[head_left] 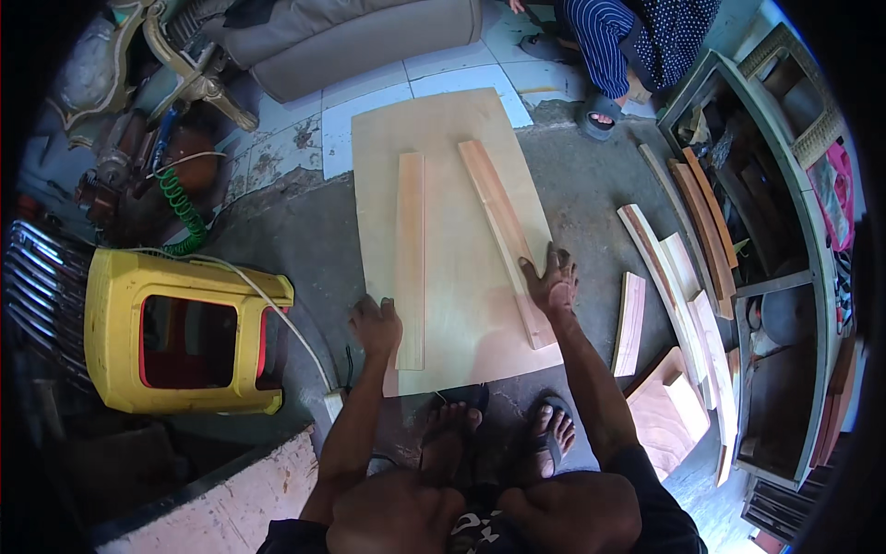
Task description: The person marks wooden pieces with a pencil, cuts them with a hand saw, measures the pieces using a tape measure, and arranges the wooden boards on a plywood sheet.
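A large plywood sheet [454, 120] lies on the concrete floor before my feet, bearing two pale wooden planks: a straight left one [410, 258] and an angled right one [484, 185]. My left hand [374, 323] rests at the sheet's left edge beside the straight plank, fingers loosely bent and slightly apart. My right hand [554, 282] has spread fingers at the sheet's right edge, its thumb at the angled plank's lower part. I cannot tell whether either hand presses down.
A yellow plastic stool [111, 323] lies sideways left, near a cable and green coiled hose [185, 208]. Loose boards [637, 231] and a metal-framed cabinet [775, 286] stand or lie right. A grey sofa [360, 55] and another person's sandalled foot [598, 120] are at the back.
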A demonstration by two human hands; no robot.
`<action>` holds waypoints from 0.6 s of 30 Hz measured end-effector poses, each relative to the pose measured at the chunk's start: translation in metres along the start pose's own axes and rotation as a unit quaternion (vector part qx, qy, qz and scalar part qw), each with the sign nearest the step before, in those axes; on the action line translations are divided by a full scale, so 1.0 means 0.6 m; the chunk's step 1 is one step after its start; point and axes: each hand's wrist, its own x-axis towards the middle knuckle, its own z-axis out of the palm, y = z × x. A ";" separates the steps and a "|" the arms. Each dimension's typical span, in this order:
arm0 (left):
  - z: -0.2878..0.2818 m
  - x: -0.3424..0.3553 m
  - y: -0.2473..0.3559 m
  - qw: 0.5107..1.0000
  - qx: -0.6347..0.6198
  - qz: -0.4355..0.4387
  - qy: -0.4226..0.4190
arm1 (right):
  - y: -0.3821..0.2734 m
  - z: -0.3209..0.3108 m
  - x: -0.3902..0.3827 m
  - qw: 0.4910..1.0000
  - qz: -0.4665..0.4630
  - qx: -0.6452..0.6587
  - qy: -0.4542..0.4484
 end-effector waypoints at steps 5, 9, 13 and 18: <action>-0.036 0.035 0.080 0.960 -0.238 -0.143 -0.039 | 0.119 0.027 0.025 0.991 0.081 0.080 -0.064; -0.056 0.049 -0.006 0.882 -0.441 -0.168 0.007 | 0.065 -0.004 0.018 0.943 0.187 0.230 -0.151; -0.058 0.090 0.073 0.826 -0.553 -0.097 -0.048 | 0.191 0.008 0.014 0.938 0.221 0.244 -0.106; -0.103 0.010 0.081 0.971 -0.234 -0.025 0.037 | 0.138 -0.035 -0.038 0.952 0.148 0.254 -0.082</action>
